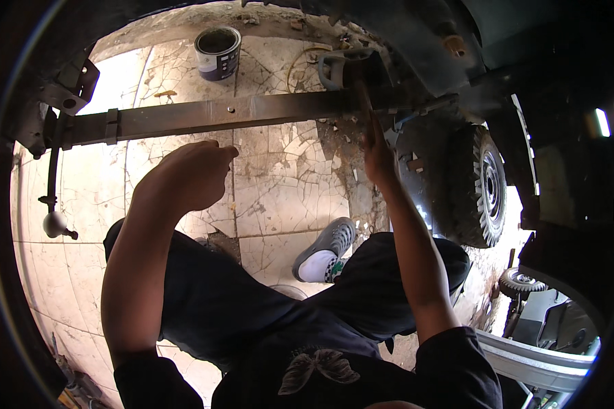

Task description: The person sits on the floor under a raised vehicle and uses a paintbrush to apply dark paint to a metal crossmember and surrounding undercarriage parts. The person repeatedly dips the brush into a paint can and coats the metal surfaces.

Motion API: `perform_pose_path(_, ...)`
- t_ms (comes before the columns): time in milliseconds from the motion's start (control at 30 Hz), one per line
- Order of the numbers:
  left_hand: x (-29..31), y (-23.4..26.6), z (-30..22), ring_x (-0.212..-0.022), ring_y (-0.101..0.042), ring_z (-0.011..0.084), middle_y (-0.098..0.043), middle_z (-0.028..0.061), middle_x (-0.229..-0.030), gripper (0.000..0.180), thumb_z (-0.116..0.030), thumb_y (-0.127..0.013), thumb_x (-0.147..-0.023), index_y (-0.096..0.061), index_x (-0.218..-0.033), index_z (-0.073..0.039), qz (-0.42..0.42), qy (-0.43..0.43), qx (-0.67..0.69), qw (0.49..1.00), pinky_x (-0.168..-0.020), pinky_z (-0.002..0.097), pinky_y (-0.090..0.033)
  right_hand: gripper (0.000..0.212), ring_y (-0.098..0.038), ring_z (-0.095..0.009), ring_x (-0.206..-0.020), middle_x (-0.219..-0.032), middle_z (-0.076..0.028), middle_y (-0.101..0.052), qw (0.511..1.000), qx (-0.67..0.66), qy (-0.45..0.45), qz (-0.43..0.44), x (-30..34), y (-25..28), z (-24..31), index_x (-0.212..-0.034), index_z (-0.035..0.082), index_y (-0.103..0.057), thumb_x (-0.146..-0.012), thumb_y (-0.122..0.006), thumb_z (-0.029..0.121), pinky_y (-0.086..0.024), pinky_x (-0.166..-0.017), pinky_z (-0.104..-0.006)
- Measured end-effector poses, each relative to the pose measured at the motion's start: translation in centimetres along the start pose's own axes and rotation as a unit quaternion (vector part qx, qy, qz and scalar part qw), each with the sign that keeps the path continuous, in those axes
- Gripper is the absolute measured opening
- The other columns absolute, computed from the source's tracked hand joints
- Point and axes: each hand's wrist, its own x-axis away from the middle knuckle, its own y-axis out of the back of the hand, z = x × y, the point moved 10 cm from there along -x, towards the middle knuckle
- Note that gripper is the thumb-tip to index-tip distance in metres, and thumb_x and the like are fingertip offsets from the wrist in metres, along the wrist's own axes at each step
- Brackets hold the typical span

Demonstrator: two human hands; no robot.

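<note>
My left hand (194,170) is closed, its back toward me and its fingers curled. It hovers below the left half of a leaf spring (174,119), apart from it in the picture. Whatever may be inside the fingers is hidden. My right hand (381,158) is wrapped round the brown handle (367,109) of a long-handled tool near the right part of the leaf spring. The handle runs upward across the spring, and its far end is lost in shadow. A metal clip (112,126) goes around the spring on the left.
An open paint can (218,65) stands on the cracked tile floor (273,198) beyond the spring. Beside the spring's right part is a grey object (331,71). A treaded tyre (484,184) stands at right; a rod with a rounded end (54,223) hangs at left.
</note>
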Motion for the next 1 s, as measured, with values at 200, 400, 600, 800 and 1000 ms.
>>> perform_pose_path(200, 2.4, 0.1, 1.0, -0.115, -0.065, 0.0383, -0.065, 0.0208, -0.120, 0.046, -0.008, -0.062, -0.096, -0.057, -0.142, -0.007, -0.031, -0.014, 0.026, 0.999, -0.100, 0.0459, -0.052, 0.065, -0.068, -0.052, -0.090, -0.097, -0.030, -0.071, 0.996, 0.030, -0.053, 0.064, -1.2, 1.7, 2.6, -0.163, 0.030, -0.020, -0.107, -0.053, 0.029, -0.054, -0.076, -0.0600)
perform_pose_path(400, 1.7, -2.4, 2.4, -0.107, -0.066, 0.0384, -0.065, 0.0201, -0.116, 0.047, -0.005, -0.064, -0.094, -0.057, -0.141, -0.006, 0.001, -0.024, 0.009, 1.000, -0.097, 0.0453, -0.053, 0.065, -0.068, -0.053, -0.089, -0.094, -0.030, -0.070, 0.991, 0.108, 0.071, -0.040, -8.7, -0.5, 1.3, -0.163, 0.029, -0.022, -0.106, -0.054, 0.027, -0.054, -0.076, -0.0598)
perform_pose_path(600, 4.2, -0.1, 1.5, -0.106, -0.067, 0.0377, -0.065, 0.0198, -0.114, 0.047, 0.001, -0.060, -0.091, -0.060, -0.137, -0.004, -0.047, -0.022, 0.029, 0.998, -0.094, 0.0452, -0.054, 0.066, -0.068, -0.051, -0.094, -0.114, -0.032, -0.067, 0.988, 0.065, -0.050, 0.134, -1.5, 1.7, 1.8, -0.162, 0.029, -0.023, -0.106, -0.055, 0.023, -0.055, -0.076, -0.0568)
perform_pose_path(800, 4.6, 0.4, 0.7, -0.104, -0.067, 0.0372, -0.065, 0.0189, -0.114, 0.045, -0.002, -0.061, -0.094, -0.059, -0.138, -0.004, -0.034, -0.035, 0.022, 0.999, -0.092, 0.0458, -0.054, 0.066, -0.067, -0.052, -0.098, -0.119, -0.030, -0.067, 0.993, 0.075, 0.086, -0.005, -7.8, -0.2, 1.9, -0.162, 0.025, -0.024, -0.104, -0.057, 0.027, -0.055, -0.083, -0.0577)
perform_pose_path(1000, 2.8, -0.3, 1.0, -0.105, -0.067, 0.0382, -0.066, 0.0196, -0.112, 0.048, 0.000, -0.061, -0.091, -0.058, -0.139, -0.004, -0.037, -0.062, -0.031, 0.997, -0.094, 0.0460, -0.053, 0.070, -0.066, -0.054, -0.099, -0.120, -0.031, -0.066, 0.984, 0.071, 0.163, -0.033, -8.2, 0.8, 3.5, -0.162, 0.026, -0.024, -0.102, -0.060, 0.026, -0.055, -0.087, -0.0587)
